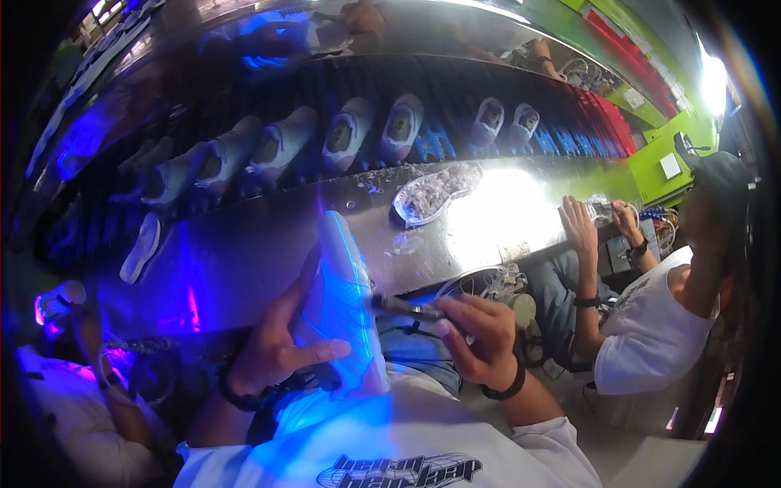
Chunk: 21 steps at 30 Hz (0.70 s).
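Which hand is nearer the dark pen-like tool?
Right. The right hand grips the dark tool itself; the left hand is farther off, to its left, holding the blue-lit shoe.

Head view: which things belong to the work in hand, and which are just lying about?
In the work, it seems:
white shoe, in left hand
dark slim tool, in right hand

Likely just lying about:
row of shoes farther back
scrap-covered sole-shaped piece
pale sole-shaped piece, left

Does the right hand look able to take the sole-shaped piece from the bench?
Probably not: the right hand holds a dark tool, though the way to the sole-shaped piece looks open.
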Available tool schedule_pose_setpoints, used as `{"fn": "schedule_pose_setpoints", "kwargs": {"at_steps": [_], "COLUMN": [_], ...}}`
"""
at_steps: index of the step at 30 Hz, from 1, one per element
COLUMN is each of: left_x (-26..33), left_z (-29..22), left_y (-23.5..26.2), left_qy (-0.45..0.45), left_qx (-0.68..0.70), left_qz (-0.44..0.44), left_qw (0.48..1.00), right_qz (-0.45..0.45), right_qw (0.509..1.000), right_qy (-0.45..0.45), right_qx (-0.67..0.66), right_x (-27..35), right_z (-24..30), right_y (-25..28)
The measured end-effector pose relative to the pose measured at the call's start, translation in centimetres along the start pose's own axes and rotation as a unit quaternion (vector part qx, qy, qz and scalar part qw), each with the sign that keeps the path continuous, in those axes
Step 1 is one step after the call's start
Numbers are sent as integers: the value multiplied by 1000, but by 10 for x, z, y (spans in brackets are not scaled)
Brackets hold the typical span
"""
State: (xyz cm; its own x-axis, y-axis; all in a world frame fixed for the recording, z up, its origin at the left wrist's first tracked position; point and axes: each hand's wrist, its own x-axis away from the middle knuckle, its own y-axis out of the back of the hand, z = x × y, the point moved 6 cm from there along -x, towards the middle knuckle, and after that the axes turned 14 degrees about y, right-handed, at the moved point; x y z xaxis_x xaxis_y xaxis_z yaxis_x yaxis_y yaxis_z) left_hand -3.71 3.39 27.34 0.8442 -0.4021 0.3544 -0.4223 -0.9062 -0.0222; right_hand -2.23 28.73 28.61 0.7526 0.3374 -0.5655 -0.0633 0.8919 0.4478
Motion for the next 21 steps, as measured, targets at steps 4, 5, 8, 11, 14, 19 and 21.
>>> {"fn": "schedule_pose_setpoints", "kwargs": {"at_steps": [4,5,8,11,14,19,21], "left_x": [-4,-5,-4,-2,1,-2,-3], "left_z": [-3,-4,-1,-8,-2,-6,-12], "left_y": [-5,-5,-1,-3,8,18,17], "left_qy": [6,2,-4,46,66,55,77], "left_qx": [8,11,13,81,87,74,108], "left_qz": [1,-6,-33,-13,-40,-105,-106], "left_qw": [1000,1000,999,996,993,990,985], "right_qz": [-21,-30,-9,4,24,88,108], "right_qw": [998,997,1000,999,995,986,981], "right_qy": [-2,0,-16,-30,-54,-86,-109], "right_qx": [63,71,25,-36,-83,-116,-115], "right_x": [-13,-13,-14,-10,-5,-2,-4], "right_z": [-5,-6,-4,-4,-6,-6,-4], "right_y": [3,4,4,3,3,12,16]}}
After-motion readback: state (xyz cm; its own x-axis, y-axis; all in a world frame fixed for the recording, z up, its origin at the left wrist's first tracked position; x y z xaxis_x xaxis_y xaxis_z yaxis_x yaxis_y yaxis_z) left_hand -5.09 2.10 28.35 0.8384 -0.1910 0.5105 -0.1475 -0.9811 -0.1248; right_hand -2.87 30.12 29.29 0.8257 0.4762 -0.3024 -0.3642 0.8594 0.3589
